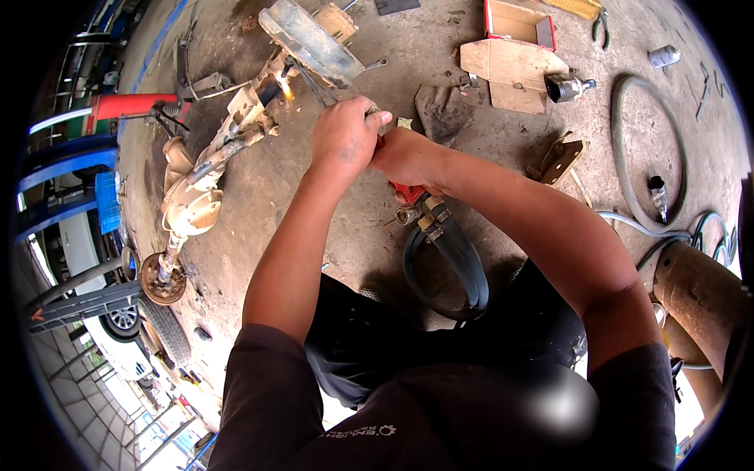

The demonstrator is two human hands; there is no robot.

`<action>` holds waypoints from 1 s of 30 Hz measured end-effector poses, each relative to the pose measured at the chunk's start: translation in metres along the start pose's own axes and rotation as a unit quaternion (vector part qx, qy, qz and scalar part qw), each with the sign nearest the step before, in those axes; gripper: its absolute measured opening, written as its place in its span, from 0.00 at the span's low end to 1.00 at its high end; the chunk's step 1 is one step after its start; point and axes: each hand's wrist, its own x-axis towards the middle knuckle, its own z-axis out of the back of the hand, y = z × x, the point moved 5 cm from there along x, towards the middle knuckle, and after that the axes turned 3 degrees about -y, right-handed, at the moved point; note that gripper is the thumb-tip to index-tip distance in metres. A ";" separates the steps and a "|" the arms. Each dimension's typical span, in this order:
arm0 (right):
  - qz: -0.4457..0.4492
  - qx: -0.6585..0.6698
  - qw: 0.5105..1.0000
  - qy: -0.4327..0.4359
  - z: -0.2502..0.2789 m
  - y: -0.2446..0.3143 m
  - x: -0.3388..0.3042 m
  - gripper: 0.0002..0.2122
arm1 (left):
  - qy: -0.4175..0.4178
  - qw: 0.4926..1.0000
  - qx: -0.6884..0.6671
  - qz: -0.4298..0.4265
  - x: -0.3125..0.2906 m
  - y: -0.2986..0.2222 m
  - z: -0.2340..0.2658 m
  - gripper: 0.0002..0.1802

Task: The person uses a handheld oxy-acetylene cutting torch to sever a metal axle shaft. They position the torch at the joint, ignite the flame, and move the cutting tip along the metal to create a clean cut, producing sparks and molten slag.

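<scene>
Both my hands are closed round a gas cutting torch (320, 88). My left hand (344, 137) grips its front part, where thin metal tubes run forward. My right hand (410, 161) is wrapped round the rear, and a red part of the handle (407, 191) shows beneath it. Brass fittings join the torch to dark hoses (459, 259) looping down between my legs. At the torch tip an orange glow (286, 88) lights the end of a dirty, rusty vehicle axle (228, 145). A round brake drum or plate (310, 41) sits at the axle's far end.
An open box (518, 25) and flattened cardboard (510, 72) lie far right, beside a metal joint (567, 88). A rusty bracket (559, 159), pliers (601, 31) and a thick hose loop (617, 125) rest rightward. Brown cylinders (699, 282) are near right; a tyre (166, 334) lies left.
</scene>
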 end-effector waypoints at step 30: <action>0.008 0.023 1.000 -0.006 -0.001 -0.002 0.001 0.16 | 0.065 0.995 -0.009 0.077 0.000 -0.007 0.004 0.17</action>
